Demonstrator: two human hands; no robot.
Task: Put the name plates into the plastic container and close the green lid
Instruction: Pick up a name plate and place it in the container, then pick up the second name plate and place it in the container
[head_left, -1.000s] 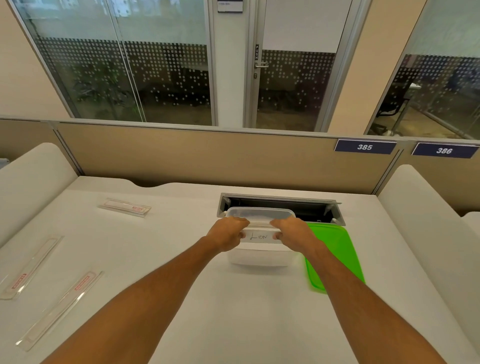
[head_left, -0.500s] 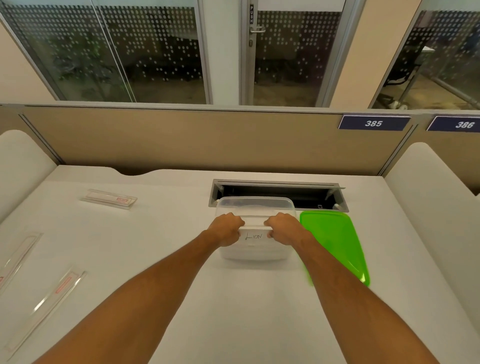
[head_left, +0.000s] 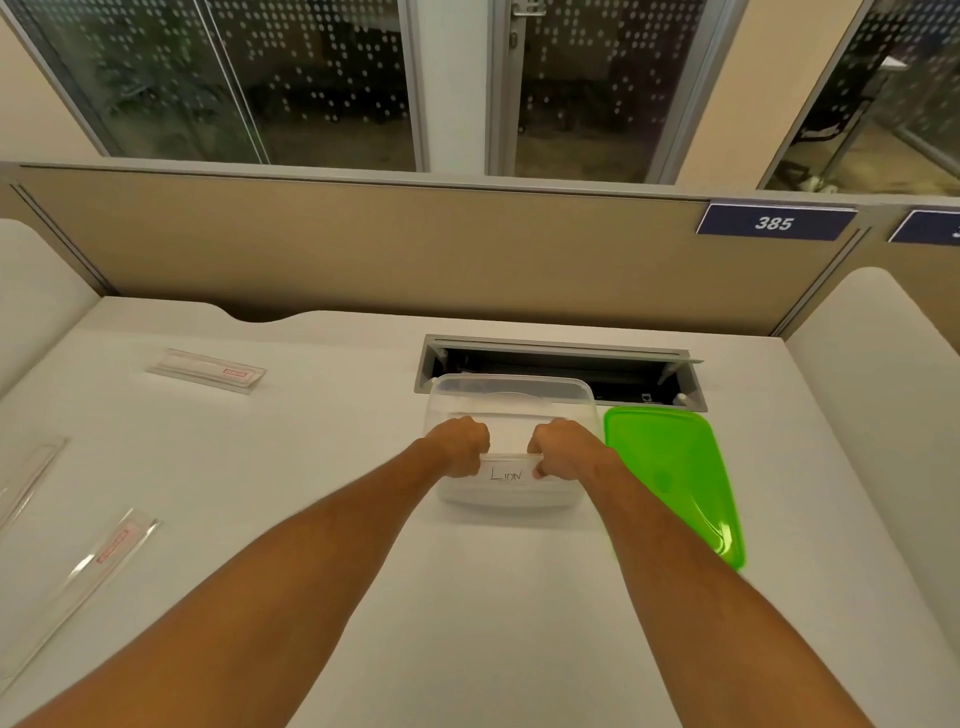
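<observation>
A clear plastic container (head_left: 511, 387) stands open on the white desk, just in front of a cable hatch. My left hand (head_left: 460, 444) and my right hand (head_left: 563, 447) each grip one end of a name plate (head_left: 509, 472) with handwritten letters, held over the container's near rim. The green lid (head_left: 670, 473) lies flat on the desk right beside the container. More clear name plates lie to the left: one far back (head_left: 208, 369), one near the left front (head_left: 98, 564), and one at the left edge (head_left: 31, 478).
The open cable hatch (head_left: 561, 371) is sunk into the desk behind the container. A beige partition (head_left: 363, 249) with a "385" sign (head_left: 774, 223) closes off the back. White curved dividers stand at both sides of the desk.
Both hands stay on the labelled name plate, which sits slightly lower at the container's near rim. The view has tilted down and moved closer.
</observation>
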